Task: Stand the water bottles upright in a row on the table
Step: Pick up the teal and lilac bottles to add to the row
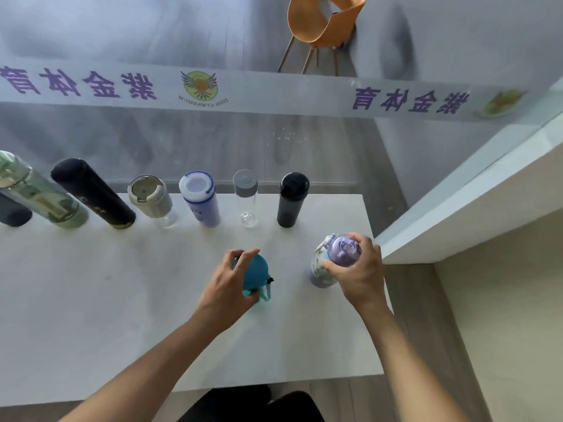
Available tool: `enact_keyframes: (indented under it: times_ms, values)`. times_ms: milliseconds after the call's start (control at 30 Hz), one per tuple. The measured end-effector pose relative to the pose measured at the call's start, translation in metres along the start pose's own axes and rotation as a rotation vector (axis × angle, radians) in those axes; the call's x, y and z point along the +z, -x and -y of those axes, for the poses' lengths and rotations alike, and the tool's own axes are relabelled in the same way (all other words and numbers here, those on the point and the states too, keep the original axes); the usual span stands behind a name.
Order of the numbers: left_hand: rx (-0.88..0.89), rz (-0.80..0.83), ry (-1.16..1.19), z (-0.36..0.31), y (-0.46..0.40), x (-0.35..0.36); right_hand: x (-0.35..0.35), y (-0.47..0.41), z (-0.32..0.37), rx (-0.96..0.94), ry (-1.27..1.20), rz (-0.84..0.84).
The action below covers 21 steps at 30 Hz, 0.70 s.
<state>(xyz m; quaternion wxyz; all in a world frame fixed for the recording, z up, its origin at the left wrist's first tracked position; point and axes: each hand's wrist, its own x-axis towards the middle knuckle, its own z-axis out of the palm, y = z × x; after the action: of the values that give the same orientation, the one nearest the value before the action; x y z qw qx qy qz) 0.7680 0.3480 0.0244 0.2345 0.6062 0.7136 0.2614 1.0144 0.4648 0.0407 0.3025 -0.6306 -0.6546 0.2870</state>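
Several bottles stand upright in a row along the far edge of the white table [91,300]: a green one [39,196], a tall black one [91,193], a beige-lidded clear one [150,197], a blue-and-white one [201,199], a clear one with a grey cap [246,197] and a dark one [292,199]. Nearer me, my left hand [227,287] grips the top of a teal bottle [257,272] with a strap. My right hand [359,269] holds a purple patterned bottle [323,263] by its lid, upright near the table's right edge.
A dark object [12,213] lies at the far left edge of the table. A glass wall with a lettered banner [213,89] runs behind the table. A white ledge [472,193] adjoins on the right. An orange chair [323,22] stands beyond the glass.
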Motion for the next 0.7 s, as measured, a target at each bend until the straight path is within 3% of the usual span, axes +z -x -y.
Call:
enact_keyframes:
  times_ms: [700]
  values:
    - [-0.111, -0.011, -0.076, -0.054, -0.06, 0.035, 0.019, -0.174, 0.003, -0.057, 0.033, 0.131]
